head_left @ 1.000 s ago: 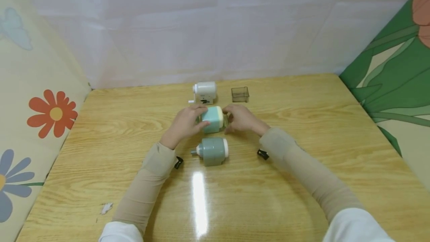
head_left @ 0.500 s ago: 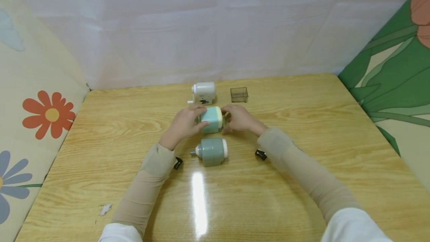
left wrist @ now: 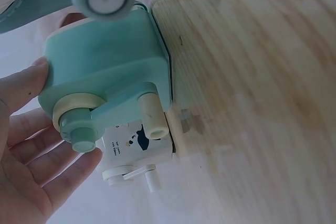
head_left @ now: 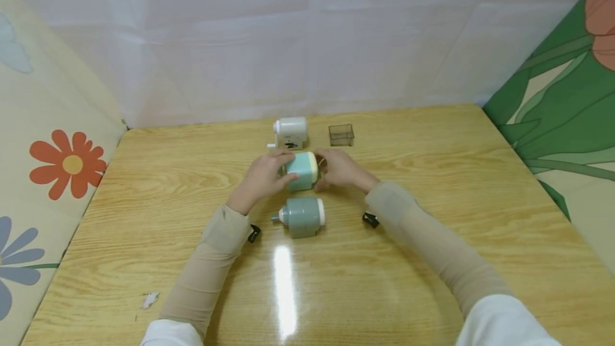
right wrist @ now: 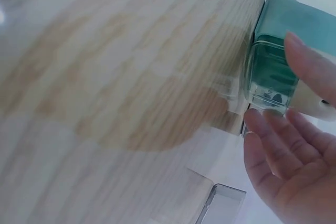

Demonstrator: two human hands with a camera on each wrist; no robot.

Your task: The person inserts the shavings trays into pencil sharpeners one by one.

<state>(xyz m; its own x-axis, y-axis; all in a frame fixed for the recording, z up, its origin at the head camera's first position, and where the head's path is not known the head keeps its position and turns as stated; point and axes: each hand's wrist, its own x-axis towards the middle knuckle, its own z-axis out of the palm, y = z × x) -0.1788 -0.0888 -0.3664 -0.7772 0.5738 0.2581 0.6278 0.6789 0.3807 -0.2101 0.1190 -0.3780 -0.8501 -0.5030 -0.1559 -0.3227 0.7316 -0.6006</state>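
Crank pencil sharpeners stand in a column on the table. At the middle one, a teal pencil sharpener [head_left: 300, 171] with a cream front rim, my left hand [head_left: 264, 178] grips the crank end, thumb nearer me and fingers on the far side. The left wrist view shows its teal crank [left wrist: 123, 100] beside the fingers. A clear drawer [right wrist: 270, 72] is at the other end of this sharpener. My right hand [head_left: 338, 168] holds it there, thumb and fingers curved round opposite sides. Nearer me lies a grey-green pencil sharpener [head_left: 305, 218], untouched.
Behind the teal one is a white pencil sharpener [head_left: 291, 132] with a side crank. To its right sits a dark clear tray [head_left: 341, 135]. Small black parts show at the left sleeve [head_left: 226, 228] and right sleeve [head_left: 399, 210]. A pale worn patch [head_left: 150, 299] marks the table.
My right hand has shifted slightly left, bringing its fingers and the clear drawer closer against the teal sharpener. My left hand keeps its grip. The whole head view has drifted slightly.
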